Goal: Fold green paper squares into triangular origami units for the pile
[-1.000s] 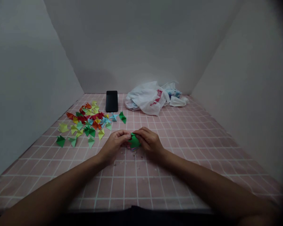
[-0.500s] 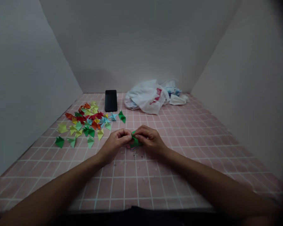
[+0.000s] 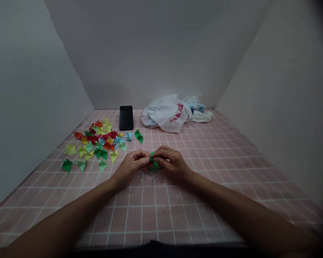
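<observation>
At the far left of the pink grid-patterned counter (image 3: 37, 186) lies a loose scatter of small folded triangular paper units (image 3: 97, 141) in red, orange, yellow, pale green, sky blue and dark green. Just right of it, beyond the hands, stands a black smartphone (image 3: 126, 118), lying flat.

Nearer the person and to the right of the scatter, the left hand (image 3: 130, 165) curls in, its fingers (image 3: 141, 155) drawn narrow in a pinch on one side of a piece of green folded paper (image 3: 154, 166). The right hand (image 3: 172, 161) meets it from the other side, its fingers (image 3: 161, 152) also closed narrow on the paper. The exact fold is hidden between them. Beneath the hands sits a small stack of coloured paper (image 3: 150, 171), with tiny paper crumbs (image 3: 153, 182) on the counter nearby.

The green paper looks light, thin and soft, so it would likely crease easily; its folded edges and corners seem the best places to pinch.

Further right, a crumpled white plastic bag with red print (image 3: 167, 114) lies against the back wall.
</observation>
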A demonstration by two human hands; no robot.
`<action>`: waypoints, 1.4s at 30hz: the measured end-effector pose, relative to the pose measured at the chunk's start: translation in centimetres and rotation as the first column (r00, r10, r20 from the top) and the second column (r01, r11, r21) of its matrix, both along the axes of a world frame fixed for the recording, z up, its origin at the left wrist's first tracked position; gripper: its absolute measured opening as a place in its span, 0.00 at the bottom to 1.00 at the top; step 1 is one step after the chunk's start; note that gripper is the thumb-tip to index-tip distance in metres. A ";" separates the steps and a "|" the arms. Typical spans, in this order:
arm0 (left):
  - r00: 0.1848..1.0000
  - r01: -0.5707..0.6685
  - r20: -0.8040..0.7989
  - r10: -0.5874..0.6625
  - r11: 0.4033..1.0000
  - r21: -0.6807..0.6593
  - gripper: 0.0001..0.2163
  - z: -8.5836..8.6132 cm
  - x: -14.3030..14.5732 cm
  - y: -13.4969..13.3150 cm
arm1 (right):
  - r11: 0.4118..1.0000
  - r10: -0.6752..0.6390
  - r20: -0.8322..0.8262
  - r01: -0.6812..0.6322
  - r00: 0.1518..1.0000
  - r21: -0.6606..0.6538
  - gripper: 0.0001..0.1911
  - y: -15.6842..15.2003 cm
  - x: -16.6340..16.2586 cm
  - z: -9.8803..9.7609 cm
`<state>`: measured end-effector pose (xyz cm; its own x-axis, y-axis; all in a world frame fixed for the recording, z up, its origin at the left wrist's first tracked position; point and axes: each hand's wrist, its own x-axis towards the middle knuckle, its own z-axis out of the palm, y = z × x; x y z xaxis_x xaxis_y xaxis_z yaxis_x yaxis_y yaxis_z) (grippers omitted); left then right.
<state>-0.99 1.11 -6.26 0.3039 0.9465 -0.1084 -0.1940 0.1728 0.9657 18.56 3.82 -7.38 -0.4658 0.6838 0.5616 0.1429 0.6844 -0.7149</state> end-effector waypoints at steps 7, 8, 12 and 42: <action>0.999 0.039 -0.001 -0.039 0.999 0.032 0.10 -0.5 -0.2 0.2 | 0.965 0.028 -0.099 -0.052 0.995 -0.255 0.06 0.0 0.0 0.1; 0.999 0.041 0.008 -0.041 0.999 0.025 0.10 -0.5 -0.2 0.3 | 0.950 0.031 -0.121 -0.067 0.992 -0.304 0.06 0.0 -0.1 0.0; 0.998 0.051 0.048 -0.051 0.999 -0.011 0.10 -0.2 -0.1 0.2 | 0.855 0.054 -0.228 -0.163 0.972 -0.493 0.07 -0.1 -0.3 -0.3; 0.998 0.046 0.048 -0.042 0.996 -0.073 0.13 0.7 0.2 -0.1 | 0.984 -0.013 0.085 -0.002 0.996 0.175 0.07 -0.1 0.3 0.1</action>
